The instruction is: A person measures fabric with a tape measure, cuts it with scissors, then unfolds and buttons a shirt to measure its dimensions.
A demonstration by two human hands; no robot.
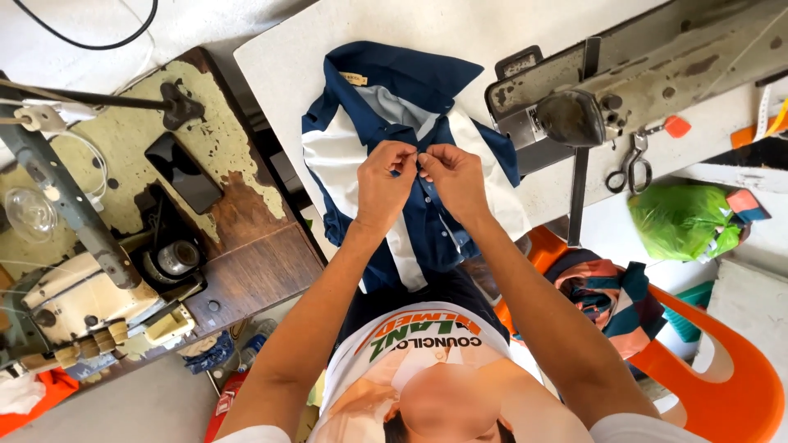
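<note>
I see both sets of fingertips pinched together at the front placket of a navy and white shirt (410,156), which lies collar away from me near the front edge of the white tabletop (271,66), its lower part hanging over that edge. The shirt is dark blue with broad white panels and a pale blue inner collar lining. My left hand (384,184) has thumb and forefinger closed on the fabric; my right hand (454,179) pinches the same spot, knuckles touching the left. Both wrists bend inward, forearms converging from below. A grey sewing machine (591,98) stands just beside the shirt on the right, scissors (630,168) near it.
</note>
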